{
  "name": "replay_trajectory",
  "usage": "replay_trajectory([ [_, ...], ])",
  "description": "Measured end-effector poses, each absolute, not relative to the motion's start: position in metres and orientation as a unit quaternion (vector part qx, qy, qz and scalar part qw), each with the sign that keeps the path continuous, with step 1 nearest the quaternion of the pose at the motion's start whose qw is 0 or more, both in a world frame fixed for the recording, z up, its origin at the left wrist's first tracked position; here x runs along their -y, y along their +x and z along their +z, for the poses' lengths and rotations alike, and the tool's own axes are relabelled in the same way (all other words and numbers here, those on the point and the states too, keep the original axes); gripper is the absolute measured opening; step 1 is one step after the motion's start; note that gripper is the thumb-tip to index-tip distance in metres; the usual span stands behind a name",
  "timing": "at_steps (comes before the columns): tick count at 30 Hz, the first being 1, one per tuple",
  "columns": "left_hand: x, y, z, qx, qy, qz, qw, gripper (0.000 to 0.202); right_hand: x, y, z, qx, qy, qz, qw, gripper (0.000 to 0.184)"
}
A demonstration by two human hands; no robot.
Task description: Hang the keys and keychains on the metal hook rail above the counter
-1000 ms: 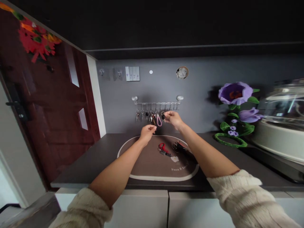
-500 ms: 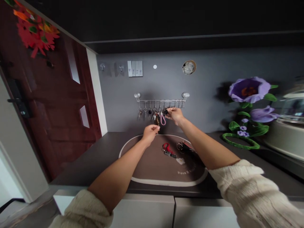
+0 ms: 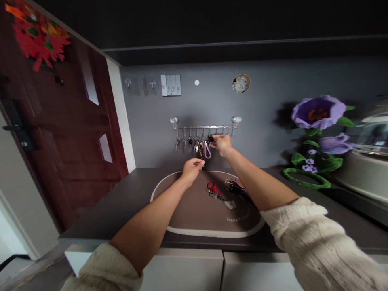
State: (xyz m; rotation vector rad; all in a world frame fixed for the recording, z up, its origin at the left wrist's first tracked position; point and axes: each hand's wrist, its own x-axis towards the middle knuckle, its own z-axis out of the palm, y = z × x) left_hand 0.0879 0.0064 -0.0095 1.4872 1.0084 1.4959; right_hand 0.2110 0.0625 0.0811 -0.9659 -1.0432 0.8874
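Note:
Against the grey wall, a clear hook rail (image 3: 206,127) carries several sets of keys (image 3: 177,143). My right hand (image 3: 222,144) is closed at the rail, its fingertips on a key ring with a black piece (image 3: 211,139) at one of the middle hooks. Just left of it hangs a pink strap loop (image 3: 207,151), beside a dark brown patterned charm (image 3: 200,151). Below that charm my left hand (image 3: 192,170) is pinched; what its fingertips hold, if anything, is too small to make out. A red-strapped key set (image 3: 214,190) lies on the brown mat (image 3: 194,214).
Another bunch of keys (image 3: 233,186) lies on the mat, partly behind my right forearm. Purple artificial flowers (image 3: 318,115) and a pale appliance (image 3: 363,165) stand at the right. A dark cabinet (image 3: 194,28) overhangs the counter. Two bare wall hooks (image 3: 152,85) are upper left.
The whole view has shifted slightly. My right hand has edged a little left at the rail, still on the key ring. My left hand stays pinched in about the same place.

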Motion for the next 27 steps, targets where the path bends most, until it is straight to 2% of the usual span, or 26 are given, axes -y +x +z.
replay_trajectory([
  [5,-0.008,0.087,-0.011,-0.394,0.59,0.588,0.388,0.021,-0.067,0.207,0.078,0.45,-0.43,0.377,0.686,0.012],
  [19,-0.009,0.086,-0.011,-0.396,0.593,0.588,0.382,0.019,-0.075,0.213,0.062,0.473,-0.47,0.326,0.67,0.012],
  [27,-0.008,0.083,-0.014,-0.405,0.61,0.558,0.391,0.017,-0.07,0.213,0.061,0.478,-0.471,0.34,0.659,0.012],
])
